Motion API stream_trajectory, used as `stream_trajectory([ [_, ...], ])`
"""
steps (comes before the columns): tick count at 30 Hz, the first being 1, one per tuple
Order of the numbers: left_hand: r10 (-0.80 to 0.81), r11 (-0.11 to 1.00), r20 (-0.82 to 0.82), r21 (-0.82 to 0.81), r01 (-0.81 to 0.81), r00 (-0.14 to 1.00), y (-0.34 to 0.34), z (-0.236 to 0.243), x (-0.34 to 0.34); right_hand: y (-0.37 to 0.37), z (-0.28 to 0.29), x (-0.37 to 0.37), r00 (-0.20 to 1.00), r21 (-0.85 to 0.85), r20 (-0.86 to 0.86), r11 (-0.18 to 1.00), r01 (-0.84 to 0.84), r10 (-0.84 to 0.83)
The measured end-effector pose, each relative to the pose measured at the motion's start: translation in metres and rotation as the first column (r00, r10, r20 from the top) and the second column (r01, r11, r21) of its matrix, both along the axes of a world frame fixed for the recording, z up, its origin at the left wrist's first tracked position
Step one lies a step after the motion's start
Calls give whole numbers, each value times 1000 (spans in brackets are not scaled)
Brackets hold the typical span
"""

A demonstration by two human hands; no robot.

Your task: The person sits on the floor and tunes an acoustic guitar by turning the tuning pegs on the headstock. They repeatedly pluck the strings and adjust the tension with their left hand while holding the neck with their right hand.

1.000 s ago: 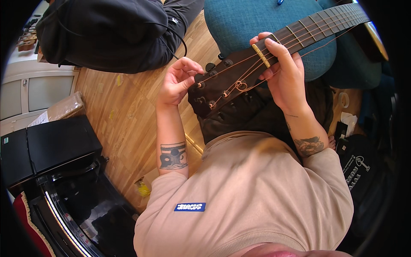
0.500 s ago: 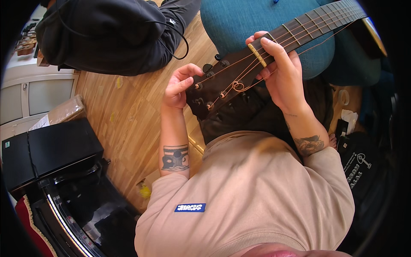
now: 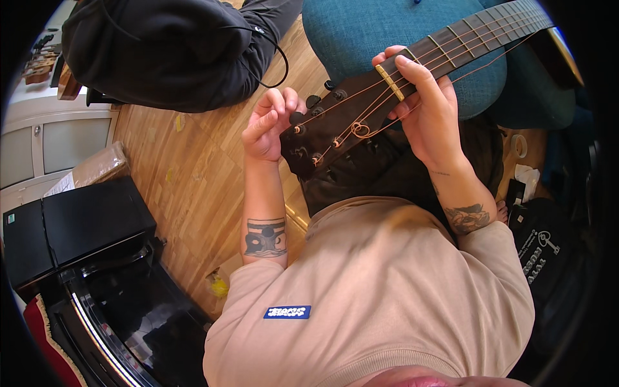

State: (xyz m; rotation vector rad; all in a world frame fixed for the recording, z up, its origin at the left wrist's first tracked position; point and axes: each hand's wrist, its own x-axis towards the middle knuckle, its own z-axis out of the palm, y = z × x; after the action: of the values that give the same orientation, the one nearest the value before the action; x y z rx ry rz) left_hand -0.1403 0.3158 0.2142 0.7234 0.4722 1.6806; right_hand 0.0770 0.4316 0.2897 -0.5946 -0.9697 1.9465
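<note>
A dark guitar headstock (image 3: 322, 138) points down and to the left in front of me, with copper-coloured strings running up the neck. My right hand (image 3: 431, 103) wraps around the neck (image 3: 445, 55) just past the pale nut (image 3: 389, 82), thumb on the fretboard side. At the headstock's left edge, my left hand (image 3: 269, 126) has its fingers curled about a black tuning peg (image 3: 296, 119); its thumb sits back from the peg. A loose string coil (image 3: 361, 130) lies over the middle of the headstock. One string (image 3: 480, 68) bows away from the neck.
A blue upholstered seat (image 3: 400, 32) stands beyond the neck. A person in dark clothes (image 3: 167, 51) is at the upper left. A glossy black piano-like piece (image 3: 84, 219) fills the lower left, near a wrapped parcel (image 3: 100, 169). A tape roll (image 3: 518, 146) lies at right on the wooden floor.
My left thumb has drawn back from the tuning peg, and the left fingers have curled up more. My right hand keeps its hold; the guitar has barely moved.
</note>
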Motion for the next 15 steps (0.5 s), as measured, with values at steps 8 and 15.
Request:
stream_trajectory([
  [8,-1,999,-49,-44,-1,999,-5,-17,-3,1,-1,1,998,19,56,999,-35,34],
  [15,-52,968,-194,-249,2,980,0,9,-5,-2,3,0,1000,-29,17,999,18,-18],
])
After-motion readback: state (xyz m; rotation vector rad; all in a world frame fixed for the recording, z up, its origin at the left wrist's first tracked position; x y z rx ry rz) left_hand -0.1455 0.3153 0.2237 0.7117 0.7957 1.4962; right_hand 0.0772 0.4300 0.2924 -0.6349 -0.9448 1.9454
